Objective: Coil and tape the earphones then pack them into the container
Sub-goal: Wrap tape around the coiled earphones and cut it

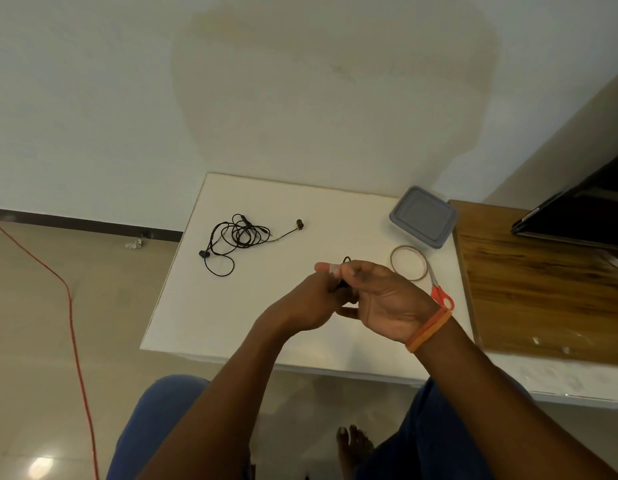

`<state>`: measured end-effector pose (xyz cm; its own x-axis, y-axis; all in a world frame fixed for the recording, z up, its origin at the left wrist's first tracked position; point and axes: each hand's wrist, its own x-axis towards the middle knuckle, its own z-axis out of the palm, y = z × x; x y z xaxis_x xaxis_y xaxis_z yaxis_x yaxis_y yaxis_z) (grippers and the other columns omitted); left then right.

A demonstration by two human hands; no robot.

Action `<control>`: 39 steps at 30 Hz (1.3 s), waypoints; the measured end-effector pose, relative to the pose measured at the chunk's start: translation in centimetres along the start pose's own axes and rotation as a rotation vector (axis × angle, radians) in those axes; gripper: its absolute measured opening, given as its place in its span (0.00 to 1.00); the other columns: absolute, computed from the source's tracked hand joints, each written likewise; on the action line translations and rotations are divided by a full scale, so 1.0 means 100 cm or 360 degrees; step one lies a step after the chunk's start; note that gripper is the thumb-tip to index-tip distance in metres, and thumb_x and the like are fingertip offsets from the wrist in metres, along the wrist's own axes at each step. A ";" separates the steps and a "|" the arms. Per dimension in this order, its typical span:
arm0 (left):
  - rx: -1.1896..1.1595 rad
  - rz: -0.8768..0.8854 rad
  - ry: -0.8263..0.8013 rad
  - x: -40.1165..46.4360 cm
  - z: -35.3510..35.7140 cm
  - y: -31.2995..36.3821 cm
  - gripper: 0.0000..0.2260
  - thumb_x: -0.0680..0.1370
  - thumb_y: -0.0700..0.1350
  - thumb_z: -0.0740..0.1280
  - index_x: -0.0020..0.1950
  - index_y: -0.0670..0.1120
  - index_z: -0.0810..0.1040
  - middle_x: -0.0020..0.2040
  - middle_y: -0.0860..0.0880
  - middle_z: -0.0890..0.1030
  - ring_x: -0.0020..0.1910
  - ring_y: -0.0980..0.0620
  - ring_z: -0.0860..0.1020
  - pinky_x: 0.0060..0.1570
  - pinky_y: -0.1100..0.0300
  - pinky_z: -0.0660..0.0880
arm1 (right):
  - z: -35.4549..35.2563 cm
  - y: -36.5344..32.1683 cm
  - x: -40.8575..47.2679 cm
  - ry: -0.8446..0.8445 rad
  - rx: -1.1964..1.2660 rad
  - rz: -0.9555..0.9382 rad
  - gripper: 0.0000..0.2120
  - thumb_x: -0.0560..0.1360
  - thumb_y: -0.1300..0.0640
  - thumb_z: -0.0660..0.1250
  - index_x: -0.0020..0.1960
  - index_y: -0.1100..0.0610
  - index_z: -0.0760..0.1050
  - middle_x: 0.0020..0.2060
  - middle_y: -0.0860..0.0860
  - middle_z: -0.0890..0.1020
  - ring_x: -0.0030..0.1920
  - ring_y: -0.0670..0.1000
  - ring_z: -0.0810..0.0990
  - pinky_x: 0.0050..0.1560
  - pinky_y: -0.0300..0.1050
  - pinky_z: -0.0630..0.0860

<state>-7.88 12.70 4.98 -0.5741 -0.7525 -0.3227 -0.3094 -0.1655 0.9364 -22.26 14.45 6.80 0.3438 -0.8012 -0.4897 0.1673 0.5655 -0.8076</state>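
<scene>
Over the middle of the white table (196, 306), my left hand (311, 299) and my right hand (380, 299) are pressed together around a small black coil of earphone cable (345, 271), most of it hidden between the fingers. A small piece of clear tape sticks to my right fingertip (331, 268). A second pair of black earphones (241, 237) lies tangled and loose on the far left part of the table. The grey lidded container (423, 216) stands shut at the far right corner. A tape roll (408, 263) lies flat just in front of it.
Red-handled scissors (440, 292) lie right of my right hand, beside the tape roll. A wooden board (542, 289) adjoins the table on the right, with a dark screen (584, 209) on it. A red cord (72, 323) runs over the floor at left.
</scene>
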 end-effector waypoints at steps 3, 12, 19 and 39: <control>-0.0089 0.0009 0.0019 -0.001 -0.005 -0.003 0.12 0.82 0.38 0.57 0.46 0.39 0.78 0.28 0.56 0.72 0.27 0.53 0.63 0.28 0.59 0.60 | -0.002 0.000 -0.005 0.0004 -0.0013 0.0049 0.23 0.51 0.38 0.82 0.41 0.48 0.85 0.50 0.45 0.84 0.55 0.50 0.80 0.57 0.56 0.69; -0.0147 -0.0090 0.0077 0.002 -0.005 -0.006 0.08 0.80 0.38 0.58 0.44 0.46 0.74 0.32 0.50 0.67 0.28 0.54 0.61 0.27 0.59 0.60 | 0.014 -0.001 -0.001 0.0169 -0.0119 -0.0069 0.08 0.67 0.48 0.69 0.41 0.49 0.84 0.55 0.43 0.83 0.61 0.52 0.76 0.64 0.59 0.66; -0.0259 -0.0138 -0.0007 0.005 -0.002 0.000 0.10 0.82 0.42 0.61 0.41 0.44 0.70 0.31 0.53 0.66 0.29 0.54 0.61 0.28 0.61 0.61 | 0.004 -0.004 0.004 0.0301 0.0080 -0.0046 0.09 0.70 0.49 0.67 0.44 0.51 0.82 0.46 0.47 0.82 0.52 0.52 0.76 0.58 0.54 0.66; 0.0074 0.0053 0.0120 0.004 0.004 0.008 0.10 0.78 0.44 0.69 0.40 0.48 0.71 0.29 0.54 0.66 0.25 0.58 0.64 0.28 0.63 0.64 | -0.009 -0.001 0.006 -0.0037 0.0341 -0.0252 0.19 0.58 0.46 0.82 0.44 0.55 0.83 0.53 0.54 0.83 0.58 0.53 0.79 0.52 0.50 0.80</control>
<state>-8.66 12.51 5.53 -0.5267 -0.8032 -0.2783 -0.3269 -0.1109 0.9385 -22.89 13.74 6.29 0.3187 -0.8796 -0.3532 0.4114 0.4641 -0.7844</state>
